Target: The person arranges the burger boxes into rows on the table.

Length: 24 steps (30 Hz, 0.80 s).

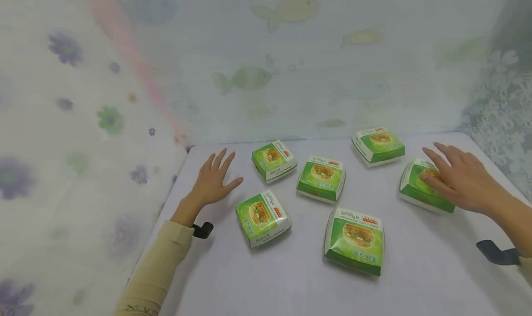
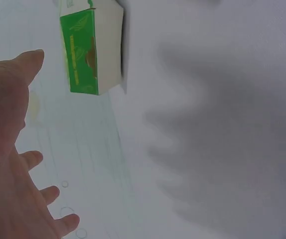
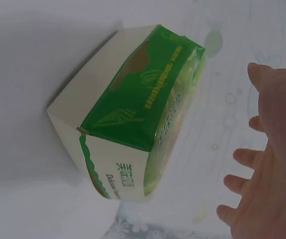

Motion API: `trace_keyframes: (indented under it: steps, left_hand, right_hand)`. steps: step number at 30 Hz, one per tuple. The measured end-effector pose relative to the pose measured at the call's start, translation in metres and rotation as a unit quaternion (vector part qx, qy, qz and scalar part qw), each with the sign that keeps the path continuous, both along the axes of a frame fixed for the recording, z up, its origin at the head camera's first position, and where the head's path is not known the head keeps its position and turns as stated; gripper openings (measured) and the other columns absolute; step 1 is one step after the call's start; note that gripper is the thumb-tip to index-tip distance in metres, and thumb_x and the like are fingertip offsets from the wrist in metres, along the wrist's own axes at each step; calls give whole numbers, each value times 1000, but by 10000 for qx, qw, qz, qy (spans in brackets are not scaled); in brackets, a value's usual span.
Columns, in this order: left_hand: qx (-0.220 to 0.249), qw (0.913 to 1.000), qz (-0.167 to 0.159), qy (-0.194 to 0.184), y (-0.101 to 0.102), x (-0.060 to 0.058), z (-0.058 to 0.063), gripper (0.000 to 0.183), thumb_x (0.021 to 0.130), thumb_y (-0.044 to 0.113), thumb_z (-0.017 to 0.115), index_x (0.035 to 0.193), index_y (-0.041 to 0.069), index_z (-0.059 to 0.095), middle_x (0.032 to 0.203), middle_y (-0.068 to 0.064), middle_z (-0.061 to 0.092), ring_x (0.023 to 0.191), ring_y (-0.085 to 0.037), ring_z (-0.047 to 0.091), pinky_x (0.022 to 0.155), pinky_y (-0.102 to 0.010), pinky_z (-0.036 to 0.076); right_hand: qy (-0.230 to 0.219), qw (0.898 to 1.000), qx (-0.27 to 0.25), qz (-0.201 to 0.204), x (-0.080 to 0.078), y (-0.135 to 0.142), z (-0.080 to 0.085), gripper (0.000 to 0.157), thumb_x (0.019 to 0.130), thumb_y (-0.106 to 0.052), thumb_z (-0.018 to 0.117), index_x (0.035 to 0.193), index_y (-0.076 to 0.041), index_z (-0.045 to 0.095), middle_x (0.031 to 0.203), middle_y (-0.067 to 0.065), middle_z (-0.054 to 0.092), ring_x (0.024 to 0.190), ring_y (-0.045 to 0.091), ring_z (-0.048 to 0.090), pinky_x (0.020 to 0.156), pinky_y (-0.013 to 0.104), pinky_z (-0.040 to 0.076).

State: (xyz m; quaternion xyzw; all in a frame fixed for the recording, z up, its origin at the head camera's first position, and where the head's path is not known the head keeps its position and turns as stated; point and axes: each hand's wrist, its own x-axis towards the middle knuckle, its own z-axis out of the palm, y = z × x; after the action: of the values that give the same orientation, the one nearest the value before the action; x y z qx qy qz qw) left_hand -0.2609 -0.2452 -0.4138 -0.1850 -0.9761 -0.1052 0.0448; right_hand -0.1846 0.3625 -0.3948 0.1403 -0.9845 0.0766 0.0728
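Both hands are apart with fingers extended: the left hand (image 1: 213, 184) over the left edge of the smooth white desk (image 1: 299, 279), the right hand (image 1: 467, 182) above a squarish, glossy green-and-white cardboard hamburger box (image 1: 420, 195) near the right edge. That box sits lid up, its green front facing the person, angled slightly left; sides near equal. Desk surface separates it from five matching boxes (image 1: 355, 242), variously turned.

Grn/wht box (image 3: 125, 117) reads "美味汉堡" on top & side, w/ "Delicious" on side too.
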Motion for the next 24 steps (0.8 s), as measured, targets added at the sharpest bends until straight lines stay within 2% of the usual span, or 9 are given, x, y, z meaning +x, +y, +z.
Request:
trace_keyframes:
  steps: [5, 9, 17, 24]
  left_hand:
    - [307, 9994, -61, -145, 3, -2, 1, 84, 100, 54, 59, 165, 20, 18, 171, -14, 13, 152, -49, 13, 113, -74, 23]
    - [555, 9981, -134, -210, 6, -4, 2, 84, 101, 52, 59, 165, 19, 18, 170, -14, 12, 153, -47, 15, 112, -74, 26]
    - [849, 9953, -97, -463, 9, -6, -1, 84, 101, 50, 60, 166, 22, 14, 171, -14, 11, 154, -42, 13, 114, -74, 24]
    - [983, 9928, -57, -682, 11, -6, -2, 86, 100, 49, 61, 166, 20, 14, 170, -15, 11, 154, -43, 14, 114, -74, 23]
  right_hand:
    - [-136, 9995, -264, 48, -3, -9, 2, 78, 103, -36, 61, 161, -4, 20, 158, 35, 20, 138, 60, 23, 114, 75, 13]
    - [-199, 9993, -321, 22, -4, -14, 2, 79, 102, -37, 63, 161, -4, 23, 158, 35, 22, 138, 59, 24, 111, 76, 18]
    - [-372, 9986, -378, 22, -7, -25, 3, 80, 101, -39, 65, 158, 0, 26, 157, 35, 25, 139, 59, 26, 109, 77, 22]
    - [-359, 9976, -582, 117, -9, -41, 6, 78, 99, -37, 68, 155, 5, 32, 155, 35, 31, 138, 58, 31, 107, 76, 28]
